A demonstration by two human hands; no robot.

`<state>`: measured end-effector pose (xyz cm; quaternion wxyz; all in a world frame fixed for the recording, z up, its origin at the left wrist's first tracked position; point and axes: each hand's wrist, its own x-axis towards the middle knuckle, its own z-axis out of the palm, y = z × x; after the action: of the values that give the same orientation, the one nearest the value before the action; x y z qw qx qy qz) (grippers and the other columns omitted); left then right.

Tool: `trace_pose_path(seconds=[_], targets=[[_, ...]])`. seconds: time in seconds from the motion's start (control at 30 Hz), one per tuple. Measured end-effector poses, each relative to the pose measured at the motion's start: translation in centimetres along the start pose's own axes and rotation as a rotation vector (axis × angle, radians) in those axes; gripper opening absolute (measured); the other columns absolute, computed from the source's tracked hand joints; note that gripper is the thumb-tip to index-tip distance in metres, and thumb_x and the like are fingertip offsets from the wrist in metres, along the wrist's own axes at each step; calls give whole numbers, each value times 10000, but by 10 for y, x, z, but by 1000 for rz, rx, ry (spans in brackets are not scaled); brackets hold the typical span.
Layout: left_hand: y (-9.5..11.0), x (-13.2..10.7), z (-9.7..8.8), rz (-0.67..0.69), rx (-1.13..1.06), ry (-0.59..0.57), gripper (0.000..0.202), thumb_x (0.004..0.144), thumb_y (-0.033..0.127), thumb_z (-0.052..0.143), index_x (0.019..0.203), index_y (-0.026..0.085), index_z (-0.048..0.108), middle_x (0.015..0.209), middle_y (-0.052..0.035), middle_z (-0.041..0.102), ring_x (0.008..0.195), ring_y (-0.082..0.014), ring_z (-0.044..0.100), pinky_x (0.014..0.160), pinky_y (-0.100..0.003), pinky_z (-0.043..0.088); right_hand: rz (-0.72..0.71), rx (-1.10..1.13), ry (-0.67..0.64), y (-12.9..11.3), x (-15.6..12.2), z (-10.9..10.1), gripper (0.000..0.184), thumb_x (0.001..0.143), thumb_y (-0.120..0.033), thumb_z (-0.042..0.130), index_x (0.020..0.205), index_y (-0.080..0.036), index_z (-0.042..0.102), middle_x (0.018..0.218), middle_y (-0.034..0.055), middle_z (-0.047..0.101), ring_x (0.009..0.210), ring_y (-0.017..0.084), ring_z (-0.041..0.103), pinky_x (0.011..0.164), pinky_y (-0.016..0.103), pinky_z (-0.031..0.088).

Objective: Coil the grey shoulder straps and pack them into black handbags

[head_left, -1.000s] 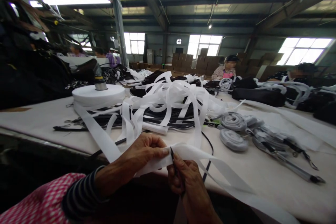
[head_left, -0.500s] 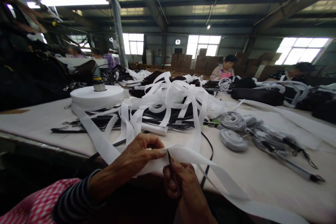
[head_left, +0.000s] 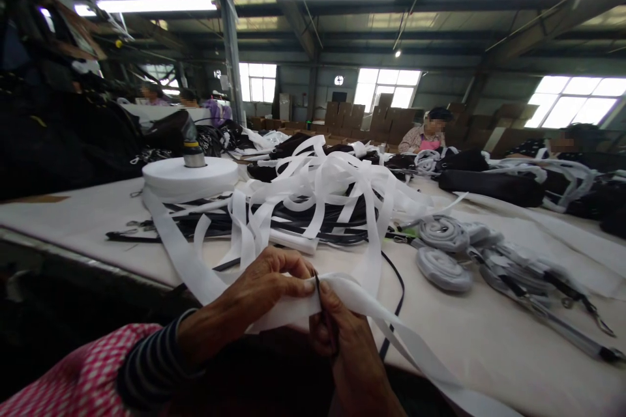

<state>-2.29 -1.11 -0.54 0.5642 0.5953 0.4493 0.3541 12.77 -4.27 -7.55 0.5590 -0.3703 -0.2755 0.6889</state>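
My left hand point(head_left: 274, 283) pinches a flat white tape point(head_left: 300, 305) between thumb and fingers, just over the table's front edge. Close against it, my right hand point(head_left: 345, 329) is closed round a narrow dark pointed thing point(head_left: 319, 288), mostly covered by the fingers. Its thin tip crosses the white tape right beside my left thumb, and my right thumb also presses near the tape. From there the tape trails away to the lower right. Whether the tip cuts into the tape cannot be seen.
A white tape roll point(head_left: 190, 177) lies around a metal post at the left. Behind my hands is a tangled heap of white tape point(head_left: 337, 176) over black straps. Coiled grey leads point(head_left: 443, 267) with metal clips lie at the right. Several people sit farther back.
Both hands stay close together at the tape. The dark tip now reaches a little higher across it. The whole view has shifted slightly, so the table's things appear farther right.
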Motion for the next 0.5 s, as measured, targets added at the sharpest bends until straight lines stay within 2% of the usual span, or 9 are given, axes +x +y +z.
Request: trace_pose_path(seconds=[0.23,0.37,0.43,0.5], targets=[[-2,4,0,-8,-104,7,183,653,263,790,610,151,651,935,-74,733,859,-227,633,804,-329,447,-13,-42,30,-1,3,3,604,649,-630,893,862,-155,587,572,-60,460,470,36,324,423,156,164],[-11,8,-4,6,-127,4,218,681,285,806,606,151,650,924,-74,739,877,-224,651,827,-315,469,15,-69,14,-2,10,5,607,584,-613,913,767,-154,561,548,-61,456,439,31,310,409,166,152],[-16,10,-9,2,-108,-7,232,695,311,811,630,155,651,970,-83,746,922,-244,669,863,-324,487,49,-61,-15,-4,15,5,609,566,-613,911,729,-148,553,551,-57,454,446,28,311,413,166,148],[-19,10,-15,-19,-51,-10,250,718,359,803,659,167,655,1118,-97,743,1037,-282,677,932,-351,500,122,-13,-72,-7,20,4,590,586,-596,897,781,-142,576,583,-59,462,459,26,304,423,162,140]])
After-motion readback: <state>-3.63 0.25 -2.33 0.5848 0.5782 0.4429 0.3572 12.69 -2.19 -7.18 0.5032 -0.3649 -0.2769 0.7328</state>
